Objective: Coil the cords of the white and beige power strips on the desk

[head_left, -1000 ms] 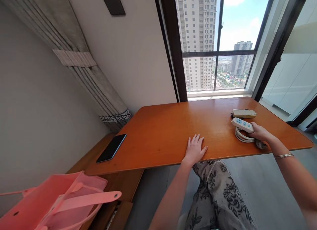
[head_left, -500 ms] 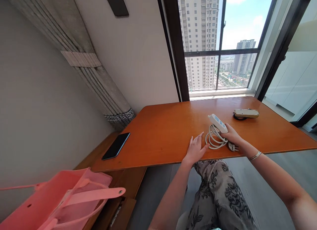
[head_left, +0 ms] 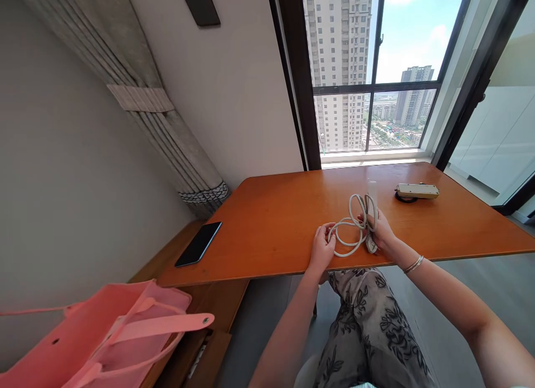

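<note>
A white power strip point(head_left: 372, 193) stands on its side in my right hand point(head_left: 382, 232), whose fingers are wrapped round it near the table's front edge. Its pale cord point(head_left: 349, 246) spreads in loose loops to the left of the strip. My left hand point(head_left: 322, 247) pinches the leftmost loop between thumb and fingers. The plug point(head_left: 370, 244) hangs by my right palm, partly covered by cord. Where the strip's socket face points cannot be made out clearly.
On the orange-brown table point(head_left: 271, 209), a second, beige power strip point(head_left: 417, 190) with a dark cord lies at the back right. A black phone point(head_left: 198, 244) rests at the left edge. A pink bag point(head_left: 125, 326) sits below left, and a window is behind.
My right hand has turned the power strip on its edge, so its sockets no longer show. My left hand has gone from lying flat on the table to gripping the cord, whose loops have spread.
</note>
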The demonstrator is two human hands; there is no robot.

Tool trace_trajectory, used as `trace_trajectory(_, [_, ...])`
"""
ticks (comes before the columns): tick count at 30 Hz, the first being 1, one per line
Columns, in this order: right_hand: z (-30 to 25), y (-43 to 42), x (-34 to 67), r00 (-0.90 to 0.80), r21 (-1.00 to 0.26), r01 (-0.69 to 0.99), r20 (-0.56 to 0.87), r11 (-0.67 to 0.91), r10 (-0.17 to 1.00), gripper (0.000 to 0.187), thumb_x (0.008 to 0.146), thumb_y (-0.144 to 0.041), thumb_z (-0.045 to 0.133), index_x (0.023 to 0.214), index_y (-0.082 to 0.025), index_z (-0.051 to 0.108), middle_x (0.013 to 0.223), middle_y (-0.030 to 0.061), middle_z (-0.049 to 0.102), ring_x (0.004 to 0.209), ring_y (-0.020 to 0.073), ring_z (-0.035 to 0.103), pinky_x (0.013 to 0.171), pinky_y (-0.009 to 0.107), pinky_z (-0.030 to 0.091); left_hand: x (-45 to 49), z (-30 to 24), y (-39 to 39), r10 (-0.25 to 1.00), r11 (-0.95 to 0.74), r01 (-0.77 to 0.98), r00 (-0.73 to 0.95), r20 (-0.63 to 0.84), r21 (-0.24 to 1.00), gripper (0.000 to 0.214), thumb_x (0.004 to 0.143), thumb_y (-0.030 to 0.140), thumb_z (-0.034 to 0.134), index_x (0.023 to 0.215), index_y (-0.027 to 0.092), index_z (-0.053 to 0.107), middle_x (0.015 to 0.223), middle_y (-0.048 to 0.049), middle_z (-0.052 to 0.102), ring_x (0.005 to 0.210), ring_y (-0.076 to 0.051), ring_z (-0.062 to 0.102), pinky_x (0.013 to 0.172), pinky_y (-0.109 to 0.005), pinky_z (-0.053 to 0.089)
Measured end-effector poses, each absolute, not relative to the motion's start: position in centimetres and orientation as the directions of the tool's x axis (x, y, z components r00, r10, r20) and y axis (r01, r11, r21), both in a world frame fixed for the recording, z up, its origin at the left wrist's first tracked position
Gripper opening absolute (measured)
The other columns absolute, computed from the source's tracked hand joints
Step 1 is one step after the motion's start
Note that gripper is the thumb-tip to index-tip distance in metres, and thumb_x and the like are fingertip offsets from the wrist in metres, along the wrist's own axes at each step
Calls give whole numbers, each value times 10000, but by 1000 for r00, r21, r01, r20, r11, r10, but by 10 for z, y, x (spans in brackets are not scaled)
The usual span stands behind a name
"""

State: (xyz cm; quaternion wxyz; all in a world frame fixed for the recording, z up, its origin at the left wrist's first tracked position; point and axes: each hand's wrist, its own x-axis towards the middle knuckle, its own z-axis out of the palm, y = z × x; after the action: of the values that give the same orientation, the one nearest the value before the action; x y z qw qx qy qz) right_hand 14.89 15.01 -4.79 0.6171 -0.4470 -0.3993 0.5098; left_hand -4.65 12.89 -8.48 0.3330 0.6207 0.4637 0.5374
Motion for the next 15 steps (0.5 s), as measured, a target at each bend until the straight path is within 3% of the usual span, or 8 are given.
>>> trace_trajectory(4, [-43,152,161,162,-884,-468,-67,16,985,405,601,-302,846,802,-239,500,719,-12,628,697,160,655,619,277,587,-47,-86,132,973,-221,-65,-89,215,973,261,863,288,549,1107,201,581,1108,-88,615,1003,-213,698,734,-323,608])
trace_trajectory(8, [-46,153,172,224,-864,-501,-78,46,972,439,587,-256,868,808,-244,489,724,-30,624,650,134,640,607,266,605,-54,-86,135,961,-179,-245,-252,115,953,332,845,407,569,1118,222,535,1043,-49,595,886,-178,723,687,-282,585])
trace_trajectory(15, [-50,152,179,294,-838,-540,-104,75,950,460,565,-233,860,814,-245,474,684,-68,607,592,104,606,540,232,567,-69,-80,133,834,-390,-298,-515,197,871,297,834,415,593,1057,243,499,1050,-34,583,899,-160,718,764,-288,555])
